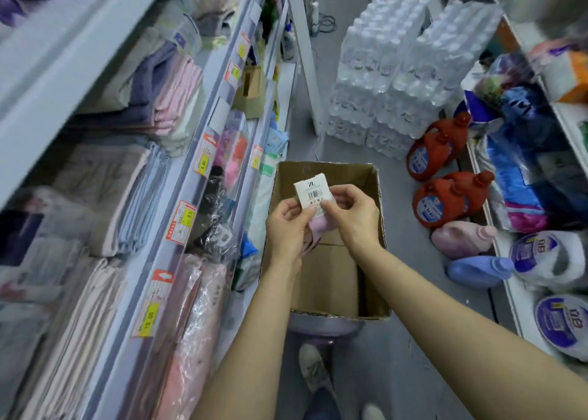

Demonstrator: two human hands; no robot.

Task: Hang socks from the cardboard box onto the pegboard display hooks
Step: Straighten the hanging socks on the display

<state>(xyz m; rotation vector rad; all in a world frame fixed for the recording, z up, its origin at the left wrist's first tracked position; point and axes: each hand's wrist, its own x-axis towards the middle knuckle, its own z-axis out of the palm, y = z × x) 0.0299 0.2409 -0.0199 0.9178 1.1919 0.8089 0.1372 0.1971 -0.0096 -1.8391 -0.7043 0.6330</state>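
Shelves, left of frame: folded towels (165, 95) and bagged textiles stacked behind price tags (203, 161); no pegboard or hooks can be made out in this view.
Left hand (286, 225): centre of frame, fingers curled, thumb pressed on the lower left edge of the card header; it pinches the sock pair from the left.
Sock pair (321, 225): pale pink, held over the open box, white card header (310, 192) with a barcode on top and soft knit hanging below between the two hands.
Handling, by judgement: very light, limp and floppy below the card; the card is the only stiff part and will crease if squeezed hard. A thin hanger loop seems to rise from the card's top edge, but it is too faint to be sure.
Where to hold: by the card's sides, leaving its top free for a hook.
Right hand (353, 212): just right of the card, fingers bent, thumb and forefinger gripping the card's lower right corner.
Cardboard box (372, 241): beneath the hands, open, little visible inside.
Right of frame: red detergent jugs (442, 196) on the floor, shrink-wrapped water bottles (397, 69) behind.
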